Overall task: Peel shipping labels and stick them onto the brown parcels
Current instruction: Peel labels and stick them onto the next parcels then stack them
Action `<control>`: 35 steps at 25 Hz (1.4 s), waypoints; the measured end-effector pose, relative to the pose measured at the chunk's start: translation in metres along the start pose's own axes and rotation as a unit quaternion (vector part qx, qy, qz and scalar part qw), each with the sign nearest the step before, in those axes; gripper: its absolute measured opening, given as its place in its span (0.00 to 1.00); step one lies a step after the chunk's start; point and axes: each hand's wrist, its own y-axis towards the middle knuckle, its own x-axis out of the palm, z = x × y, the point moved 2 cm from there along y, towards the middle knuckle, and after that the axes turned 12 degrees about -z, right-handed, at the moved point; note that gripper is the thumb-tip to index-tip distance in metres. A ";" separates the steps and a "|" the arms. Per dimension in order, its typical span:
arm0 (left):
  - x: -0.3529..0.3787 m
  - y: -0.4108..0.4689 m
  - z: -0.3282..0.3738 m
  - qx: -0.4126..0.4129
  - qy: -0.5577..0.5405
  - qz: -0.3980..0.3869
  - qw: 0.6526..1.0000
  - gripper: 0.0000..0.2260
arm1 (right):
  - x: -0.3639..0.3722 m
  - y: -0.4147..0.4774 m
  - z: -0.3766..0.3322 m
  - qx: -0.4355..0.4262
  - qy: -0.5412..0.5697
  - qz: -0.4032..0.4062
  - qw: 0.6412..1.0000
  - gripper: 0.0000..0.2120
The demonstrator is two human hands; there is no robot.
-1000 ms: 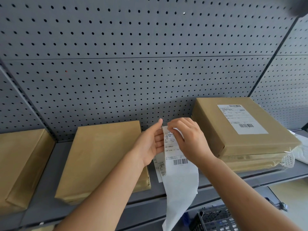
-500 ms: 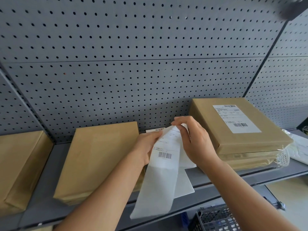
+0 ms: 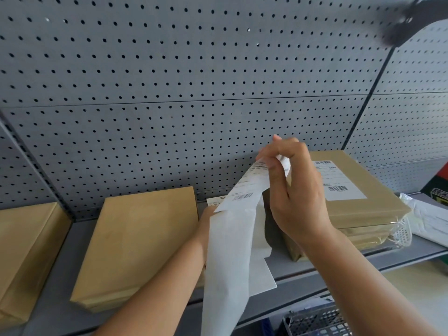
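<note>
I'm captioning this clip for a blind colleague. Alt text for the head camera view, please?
A right hand pinches the top of a shipping label, peeling it off a white backing strip that hides most of the left hand. On the grey shelf behind, a bare brown parcel lies left, a labelled parcel right.
</note>
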 end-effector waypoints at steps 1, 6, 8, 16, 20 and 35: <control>0.001 -0.001 -0.004 0.023 -0.004 -0.012 1.000 0.10 | -0.004 0.004 -0.007 -0.021 0.002 0.010 1.000 0.12; 0.009 -0.008 -0.003 0.058 0.091 -0.036 0.993 0.10 | -0.017 0.015 -0.035 -0.102 0.038 0.042 0.993 0.11; 0.012 -0.011 0.003 0.014 0.120 -0.070 0.990 0.07 | -0.016 0.017 -0.036 -0.095 0.035 0.035 0.994 0.10; -0.038 -0.079 0.063 0.145 0.095 -0.064 0.983 0.21 | 0.017 0.018 -0.001 0.057 0.065 -0.076 0.993 0.09; -0.067 -0.109 0.079 0.222 0.038 -0.103 0.969 0.27 | 0.051 0.025 0.003 0.079 0.064 -0.147 0.984 0.05; -0.176 -0.116 0.051 0.222 0.004 0.101 0.970 0.06 | 0.165 0.028 0.006 0.326 0.265 -0.263 0.868 0.17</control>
